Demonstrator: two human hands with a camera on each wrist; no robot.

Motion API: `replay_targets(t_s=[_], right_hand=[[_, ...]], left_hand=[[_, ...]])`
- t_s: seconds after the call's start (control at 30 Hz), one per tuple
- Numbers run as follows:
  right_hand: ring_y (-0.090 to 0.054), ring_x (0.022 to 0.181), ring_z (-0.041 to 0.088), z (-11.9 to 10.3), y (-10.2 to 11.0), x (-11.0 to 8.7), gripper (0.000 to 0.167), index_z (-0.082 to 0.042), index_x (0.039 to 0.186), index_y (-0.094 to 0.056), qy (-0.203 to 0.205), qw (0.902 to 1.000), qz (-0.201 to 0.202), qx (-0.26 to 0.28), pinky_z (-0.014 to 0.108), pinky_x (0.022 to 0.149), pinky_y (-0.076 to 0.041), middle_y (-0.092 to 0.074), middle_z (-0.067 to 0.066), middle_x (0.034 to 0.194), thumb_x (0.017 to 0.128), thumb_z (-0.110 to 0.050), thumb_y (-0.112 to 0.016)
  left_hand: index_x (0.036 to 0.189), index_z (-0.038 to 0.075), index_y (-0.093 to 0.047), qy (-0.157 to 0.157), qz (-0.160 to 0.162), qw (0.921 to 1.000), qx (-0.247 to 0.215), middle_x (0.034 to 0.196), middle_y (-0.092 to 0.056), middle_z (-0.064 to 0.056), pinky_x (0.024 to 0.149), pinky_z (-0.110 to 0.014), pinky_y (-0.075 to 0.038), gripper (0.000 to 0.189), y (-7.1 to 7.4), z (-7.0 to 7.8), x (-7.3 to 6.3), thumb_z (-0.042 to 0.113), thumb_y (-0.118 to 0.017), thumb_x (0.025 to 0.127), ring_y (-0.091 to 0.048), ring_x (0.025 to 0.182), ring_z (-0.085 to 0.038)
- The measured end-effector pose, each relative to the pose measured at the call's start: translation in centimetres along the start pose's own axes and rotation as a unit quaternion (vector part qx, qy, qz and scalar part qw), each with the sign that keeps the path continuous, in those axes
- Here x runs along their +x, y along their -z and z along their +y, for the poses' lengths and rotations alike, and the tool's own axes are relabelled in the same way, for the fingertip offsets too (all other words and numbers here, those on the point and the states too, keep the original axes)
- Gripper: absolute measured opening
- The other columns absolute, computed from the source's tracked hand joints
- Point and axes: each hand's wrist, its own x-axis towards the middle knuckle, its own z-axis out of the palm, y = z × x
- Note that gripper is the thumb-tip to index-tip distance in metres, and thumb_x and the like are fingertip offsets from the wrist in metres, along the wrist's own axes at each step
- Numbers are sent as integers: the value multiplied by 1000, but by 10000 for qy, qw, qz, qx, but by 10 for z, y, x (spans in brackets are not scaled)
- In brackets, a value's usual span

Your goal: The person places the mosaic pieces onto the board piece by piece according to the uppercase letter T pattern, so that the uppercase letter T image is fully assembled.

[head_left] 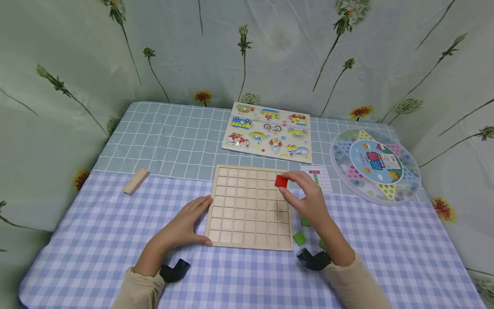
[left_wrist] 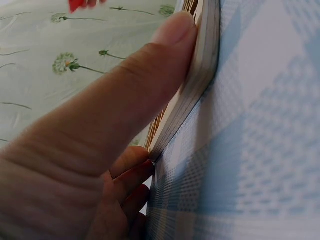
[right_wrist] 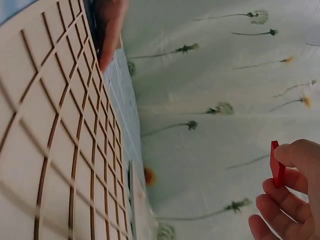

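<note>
A square wooden grid board (head_left: 245,206) lies on the checked cloth. At its left side, my left hand (head_left: 185,225) touches the left edge with its fingertips and rests its thumb by the near left corner. The left wrist view shows that thumb (left_wrist: 125,95) against the board's rim (left_wrist: 192,92). My right hand (head_left: 308,199) pinches a red square tile (head_left: 281,181) over the board's far right corner. In the right wrist view the red tile (right_wrist: 276,165) is between thumb and fingers, raised above the grid. Green tiles (head_left: 299,238) lie right of the board, partly hidden by the right arm.
A small card with a coloured pattern (head_left: 322,182) lies behind the right hand. Farther back is a wooden vehicle puzzle (head_left: 266,138). A round, star-patterned game board (head_left: 376,166) lies at the right, and a wooden block (head_left: 136,181) at the left.
</note>
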Motion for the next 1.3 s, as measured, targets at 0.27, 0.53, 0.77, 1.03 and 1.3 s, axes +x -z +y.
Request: replay_targets(t_s=[0.27, 0.53, 0.77, 1.03, 1.3], right_hand=[[-53, 92, 19, 16, -63, 35, 28, -2, 107, -62, -367, 9966, -634, 366, 37, 76, -47, -59, 6, 105, 80, -9, -67], [-55, 97, 18, 42, -100, 34, 27, -3, 106, -63, -1206, 9828, -1372, 281, 27, 83, -45, -58, 6, 104, 81, -13, -67], [-52, 99, 18, 48, -104, 32, 24, -4, 103, -65, -1153, 9803, -1605, -7, 31, 88, -41, -58, 6, 103, 81, -13, -67], [-49, 100, 21, 50, -105, 30, 22, -4, 103, -65, -1165, 9781, -1722, -122, 34, 88, -39, -55, 8, 104, 82, -12, -66], [-46, 109, 21, 45, -101, 30, 31, -6, 111, -61, -1390, 9685, -2055, -203, 34, 94, -35, -53, 7, 113, 83, -18, -66]], left_hand=[[142, 3, -22, -29, 53, 10000, -24, 144, -23, -14, 101, -52, -19, 115, 1, 0, 0, 62, -72, 56, -18, 131, -32], [143, 4, -21, 72, -21, 10000, -55, 144, -22, -14, 101, -51, -19, 116, 2, 1, 0, 62, -72, 55, -17, 131, -32], [143, 4, -22, 103, -28, 9999, -47, 144, -22, -14, 101, -51, -18, 116, 3, 2, 0, 60, -74, 55, -16, 131, -32], [142, 3, -24, 14, 80, 9999, -79, 144, -24, -15, 100, -53, -19, 115, 1, 2, 0, 58, -75, 55, -18, 130, -34], [142, 3, -23, 97, 11, 9999, -141, 144, -22, -14, 101, -52, -18, 117, 1, 3, 0, 60, -74, 54, -16, 131, -33]])
